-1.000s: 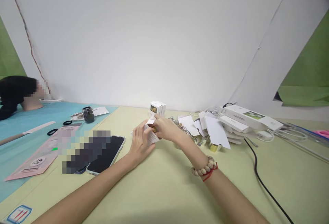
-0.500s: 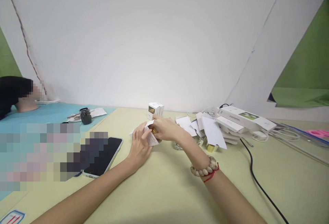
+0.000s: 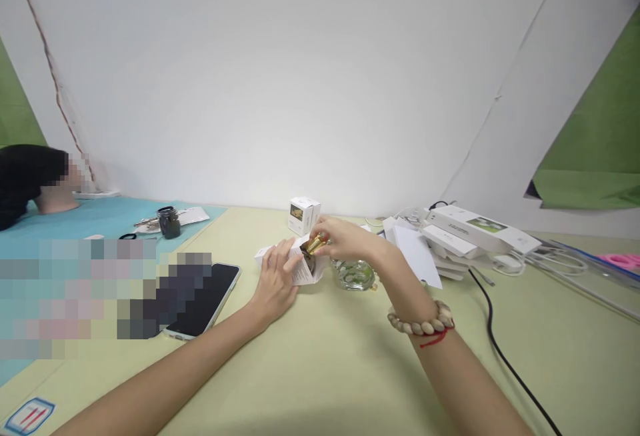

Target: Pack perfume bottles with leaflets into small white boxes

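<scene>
On the table, my left hand (image 3: 276, 277) is closed around a small white carton (image 3: 305, 277) that lies on its side with its open end toward the right. My right hand (image 3: 340, 239) pinches the gold top of a bottle (image 3: 315, 244) at the carton's opening. The bottle's darker lower part is still partly inside the carton. Just right of the carton stands a clear glass jar (image 3: 356, 276), partly behind my right wrist. Behind my hands, a second white carton (image 3: 303, 216) with a small picture stands upright near the wall.
White boxes and papers (image 3: 453, 239) are heaped at the right, with white cables (image 3: 555, 261) and a black cable (image 3: 493, 336) beside them. A phone (image 3: 207, 303) lies at the left. Farther left are a dark jar (image 3: 169, 221) and a black-haired head form (image 3: 35, 179).
My right hand has moved right and drawn the gold top partly out of the carton. The glass jar shows more fully now. My left hand keeps its hold.
</scene>
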`<state>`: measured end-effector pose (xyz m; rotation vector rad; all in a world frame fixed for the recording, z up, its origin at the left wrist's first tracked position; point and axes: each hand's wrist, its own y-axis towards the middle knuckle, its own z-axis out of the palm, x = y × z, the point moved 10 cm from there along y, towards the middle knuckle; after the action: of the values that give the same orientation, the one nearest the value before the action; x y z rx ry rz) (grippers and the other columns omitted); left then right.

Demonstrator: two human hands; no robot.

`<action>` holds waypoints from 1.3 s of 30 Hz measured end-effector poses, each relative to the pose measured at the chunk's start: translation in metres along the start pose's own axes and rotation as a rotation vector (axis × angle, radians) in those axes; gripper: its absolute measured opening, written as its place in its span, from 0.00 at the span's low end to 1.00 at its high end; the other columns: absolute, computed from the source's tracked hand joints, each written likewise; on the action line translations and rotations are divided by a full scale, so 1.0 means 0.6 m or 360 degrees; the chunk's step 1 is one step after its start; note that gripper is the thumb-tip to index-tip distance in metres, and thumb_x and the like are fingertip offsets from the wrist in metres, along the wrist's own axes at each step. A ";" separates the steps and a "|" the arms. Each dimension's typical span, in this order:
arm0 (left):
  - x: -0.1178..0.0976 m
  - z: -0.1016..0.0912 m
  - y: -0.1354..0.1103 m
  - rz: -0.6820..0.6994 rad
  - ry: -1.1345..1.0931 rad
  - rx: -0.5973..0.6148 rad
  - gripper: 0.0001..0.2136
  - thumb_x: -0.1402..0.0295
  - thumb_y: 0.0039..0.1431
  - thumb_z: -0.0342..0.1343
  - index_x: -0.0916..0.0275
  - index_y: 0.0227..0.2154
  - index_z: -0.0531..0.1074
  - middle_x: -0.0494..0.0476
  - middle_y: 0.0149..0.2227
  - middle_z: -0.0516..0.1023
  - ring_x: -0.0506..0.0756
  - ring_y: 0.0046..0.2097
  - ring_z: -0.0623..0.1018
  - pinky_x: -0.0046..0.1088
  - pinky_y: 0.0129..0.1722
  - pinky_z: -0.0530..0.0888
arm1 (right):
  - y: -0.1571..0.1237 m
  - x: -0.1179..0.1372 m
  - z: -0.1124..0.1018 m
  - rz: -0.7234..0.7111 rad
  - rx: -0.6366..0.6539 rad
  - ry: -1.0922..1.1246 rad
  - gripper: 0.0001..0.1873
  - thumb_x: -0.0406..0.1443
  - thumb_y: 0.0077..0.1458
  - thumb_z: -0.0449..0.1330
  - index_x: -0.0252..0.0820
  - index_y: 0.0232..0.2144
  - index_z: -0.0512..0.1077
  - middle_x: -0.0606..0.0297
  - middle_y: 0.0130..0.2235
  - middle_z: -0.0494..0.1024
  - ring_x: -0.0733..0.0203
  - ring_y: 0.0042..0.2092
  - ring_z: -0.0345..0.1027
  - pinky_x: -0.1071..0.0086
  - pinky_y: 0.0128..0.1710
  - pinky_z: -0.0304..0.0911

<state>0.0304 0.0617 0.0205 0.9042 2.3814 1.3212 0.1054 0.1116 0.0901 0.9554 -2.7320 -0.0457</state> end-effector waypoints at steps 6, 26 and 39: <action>0.008 0.013 -0.002 -0.0055 0.0110 0.0104 0.29 0.82 0.43 0.48 0.62 0.51 0.53 0.68 0.59 0.51 0.65 0.61 0.52 0.50 0.56 0.53 | -0.003 -0.017 0.002 0.0023 0.0062 0.0168 0.13 0.35 0.48 0.58 0.39 0.39 0.70 0.62 0.36 0.74 0.63 0.34 0.68 0.72 0.31 0.60; 0.027 0.039 -0.006 -0.0155 0.0361 0.0342 0.34 0.85 0.45 0.45 0.56 0.56 0.54 0.61 0.62 0.50 0.63 0.64 0.46 0.47 0.59 0.53 | 0.010 -0.068 0.060 0.0178 0.0335 0.0086 0.09 0.34 0.46 0.57 0.39 0.33 0.70 0.63 0.29 0.75 0.63 0.30 0.67 0.74 0.28 0.58; -0.006 0.027 0.007 -0.0066 -0.0217 0.0397 0.23 0.66 0.60 0.42 0.64 0.57 0.49 0.60 0.57 0.62 0.56 0.61 0.57 0.39 0.60 0.51 | 0.008 -0.032 0.050 0.0161 0.0303 0.0087 0.14 0.40 0.43 0.61 0.37 0.33 0.73 0.63 0.29 0.74 0.66 0.28 0.62 0.74 0.25 0.53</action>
<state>0.0429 0.0721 0.0146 0.9705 2.4781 0.9293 0.1097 0.1259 0.0570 0.8500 -2.7667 0.2595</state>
